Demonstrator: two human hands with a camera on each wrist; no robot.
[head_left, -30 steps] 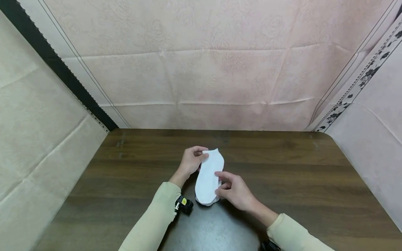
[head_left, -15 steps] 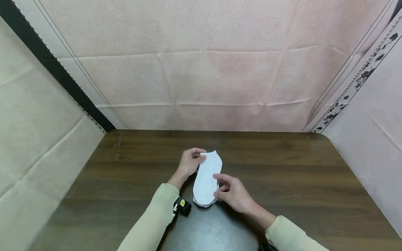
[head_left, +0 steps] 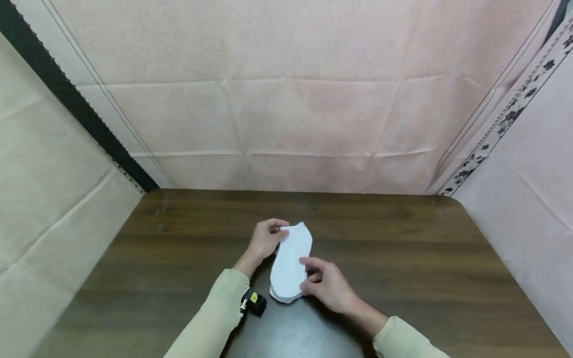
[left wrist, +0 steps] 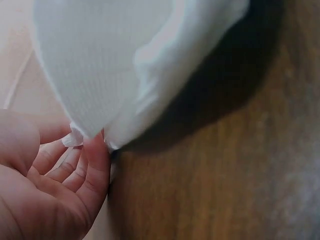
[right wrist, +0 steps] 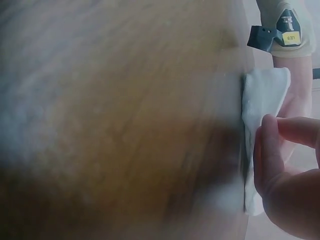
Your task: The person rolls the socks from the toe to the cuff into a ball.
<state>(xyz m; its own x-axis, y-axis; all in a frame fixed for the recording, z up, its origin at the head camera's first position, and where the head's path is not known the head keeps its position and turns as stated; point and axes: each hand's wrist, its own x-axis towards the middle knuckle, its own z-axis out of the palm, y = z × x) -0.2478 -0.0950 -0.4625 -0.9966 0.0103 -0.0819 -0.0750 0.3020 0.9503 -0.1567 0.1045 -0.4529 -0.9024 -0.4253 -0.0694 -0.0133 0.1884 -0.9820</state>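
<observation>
In the head view a white ankle-length sock (head_left: pixel 291 261), flat and elongated, lies at the middle of the table, a second layer peeking out under its lower end. My left hand (head_left: pixel 264 241) pinches its upper left corner between thumb and fingers. Fine ribbing shows on the sock (left wrist: pixel 90 60) in the left wrist view, above the gripping fingers. On the opposite side, my right hand (head_left: pixel 331 288) holds the sock's right edge at about its lower half. From the right wrist, the sock (right wrist: pixel 267 87) is seen edge-on, partly hidden behind the right hand (right wrist: pixel 295 185).
The brown wooden table (head_left: pixel 403 248) spreads around both hands. Pale cloth walls enclose it at the back (head_left: pixel 268 119) and on both sides. A small black camera (head_left: pixel 256 304) is strapped to the left wrist.
The head view has shifted slightly, so table, hands and sock all sit a little lower and further left. Both hands keep the same hold on the sock.
</observation>
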